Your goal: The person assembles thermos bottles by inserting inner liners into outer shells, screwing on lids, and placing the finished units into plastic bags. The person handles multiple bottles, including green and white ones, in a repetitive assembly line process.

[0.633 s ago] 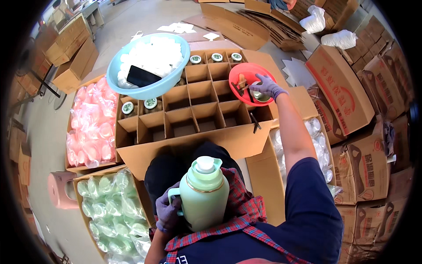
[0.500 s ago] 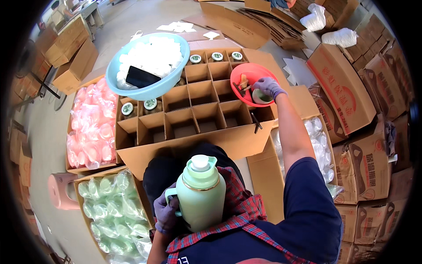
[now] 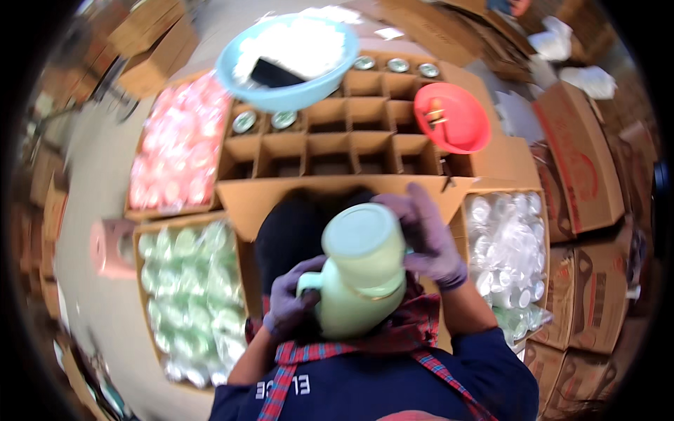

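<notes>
A pale green thermos flask [image 3: 351,309] is upright in my lap, leaning slightly. My left hand [image 3: 289,298] is closed round its handle. A pale green cup-shaped lid [image 3: 359,231] sits over the flask's top, covering the stopper and spout. Beside the lid's right side is my right hand [image 3: 430,238], gloved, its fingers apart and a little blurred; whether the fingertips touch the lid is hard to tell. Ahead, a red basin [image 3: 472,126] holds some small brownish pieces and rests on the right end of a divided carton [image 3: 246,200].
Silver-topped flasks [image 3: 283,120] stand in several carton cells. A blue basin [image 3: 319,96] with white pieces and a black phone [image 3: 276,73] rests on the carton. Bagged pink parts [image 3: 179,140], green parts [image 3: 186,281] and clear-wrapped parts [image 3: 505,242] flank me. A pink stool [image 3: 105,245] is left.
My right hand has come back from the red basin to the flask. The pale green lid has left the basin and now covers the flask's top. My view has shifted.
</notes>
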A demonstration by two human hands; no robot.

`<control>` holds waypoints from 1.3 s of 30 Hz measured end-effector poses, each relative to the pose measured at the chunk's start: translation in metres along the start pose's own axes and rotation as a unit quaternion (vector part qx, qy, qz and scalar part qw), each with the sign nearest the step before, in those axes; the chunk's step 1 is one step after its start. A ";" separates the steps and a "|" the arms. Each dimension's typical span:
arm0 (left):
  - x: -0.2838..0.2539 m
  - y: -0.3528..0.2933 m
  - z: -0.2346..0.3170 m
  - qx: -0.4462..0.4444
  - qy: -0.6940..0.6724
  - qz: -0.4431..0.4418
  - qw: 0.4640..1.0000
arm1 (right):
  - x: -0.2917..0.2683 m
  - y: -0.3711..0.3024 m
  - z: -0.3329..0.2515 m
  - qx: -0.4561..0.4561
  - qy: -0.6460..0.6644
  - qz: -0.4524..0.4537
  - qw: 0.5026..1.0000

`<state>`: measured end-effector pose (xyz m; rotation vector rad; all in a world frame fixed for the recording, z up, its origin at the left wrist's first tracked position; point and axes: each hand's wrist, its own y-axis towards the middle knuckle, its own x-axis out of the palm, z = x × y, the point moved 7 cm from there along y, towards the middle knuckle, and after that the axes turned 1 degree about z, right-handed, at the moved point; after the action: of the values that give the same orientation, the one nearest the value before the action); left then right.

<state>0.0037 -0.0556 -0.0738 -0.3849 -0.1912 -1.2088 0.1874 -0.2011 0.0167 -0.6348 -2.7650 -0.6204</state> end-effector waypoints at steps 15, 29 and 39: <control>-0.004 -0.024 -0.013 0.032 -0.065 0.026 0.997 | 0.020 0.015 -0.014 0.028 -0.339 -0.190 0.921; 0.018 -0.066 0.038 0.332 0.168 -0.035 0.928 | 0.013 0.029 0.011 0.157 -0.308 -0.068 0.936; -0.020 -0.039 -0.011 0.172 -0.317 -0.279 0.890 | 0.140 0.054 -0.026 -0.069 -0.203 -0.409 0.887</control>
<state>-0.0403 -0.0541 -0.0840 -0.4152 -1.1332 -1.5411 0.0932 -0.1182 0.1026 0.5112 -3.3597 -0.9233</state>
